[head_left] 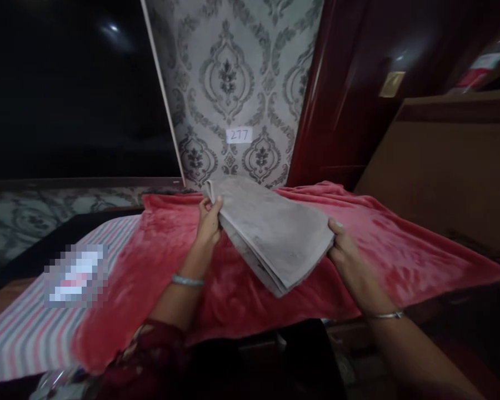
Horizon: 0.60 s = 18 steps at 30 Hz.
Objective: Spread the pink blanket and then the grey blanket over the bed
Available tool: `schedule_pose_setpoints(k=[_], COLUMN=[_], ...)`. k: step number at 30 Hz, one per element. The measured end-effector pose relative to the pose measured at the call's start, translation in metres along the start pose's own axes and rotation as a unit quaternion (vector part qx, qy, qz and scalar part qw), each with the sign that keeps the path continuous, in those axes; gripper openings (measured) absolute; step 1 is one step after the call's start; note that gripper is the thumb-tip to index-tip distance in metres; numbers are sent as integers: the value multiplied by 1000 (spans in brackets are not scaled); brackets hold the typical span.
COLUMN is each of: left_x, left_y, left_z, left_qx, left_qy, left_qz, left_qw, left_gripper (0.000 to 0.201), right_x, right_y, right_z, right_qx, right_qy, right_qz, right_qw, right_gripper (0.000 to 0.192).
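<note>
Gray cloth (275, 233), folded, held over the red blanket (241, 294).

It looks already folded into several layers; setting it down seems to be what is left. The left hand (208, 219) pinches its far left edge, and the right hand (344, 253) grips its right corner. The blanket covers a table, with a striped sheet (33, 328) at left. Far off are patterned wallpaper (233, 78) with a 277 tag (239, 135) and a dark red door (350, 94).

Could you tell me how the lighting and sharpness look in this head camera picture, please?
Head view: dim overall, corners falling to black; the grey folded cloth held by the left hand and right hand is best lit; the red blanket shows soft sheen; glare spots top left; edges bend from wide-angle distortion.
</note>
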<state>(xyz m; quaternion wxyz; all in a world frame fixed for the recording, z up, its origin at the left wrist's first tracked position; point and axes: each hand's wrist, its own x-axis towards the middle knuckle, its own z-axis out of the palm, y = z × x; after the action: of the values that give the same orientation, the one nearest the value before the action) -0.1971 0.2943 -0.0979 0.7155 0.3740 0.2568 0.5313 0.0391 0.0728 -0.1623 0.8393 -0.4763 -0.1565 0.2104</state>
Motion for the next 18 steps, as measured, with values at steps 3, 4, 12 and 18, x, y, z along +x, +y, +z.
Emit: schedule_pose_setpoints(k=[3, 4, 12, 18], left_x=[11, 10, -49, -86], left_y=[-15, -21, -50, -66], left_z=[-34, -47, -100, -101], left_qx=[104, 123, 111, 107], left_qy=[20, 19, -82, -125], left_qz=[-118, -145, -225, -210], left_qw=[987, 982, 965, 964], left_gripper=[47, 48, 42, 63], right_x=[-22, -30, -98, -137], right_y=[35, 41, 33, 64], right_z=[-27, -38, -23, 27], right_qx=[-77, -108, -463, -532], right_qy=[40, 40, -154, -376], right_qz=[95, 104, -268, -280], right_qw=[992, 988, 831, 705], right_gripper=[21, 25, 40, 58])
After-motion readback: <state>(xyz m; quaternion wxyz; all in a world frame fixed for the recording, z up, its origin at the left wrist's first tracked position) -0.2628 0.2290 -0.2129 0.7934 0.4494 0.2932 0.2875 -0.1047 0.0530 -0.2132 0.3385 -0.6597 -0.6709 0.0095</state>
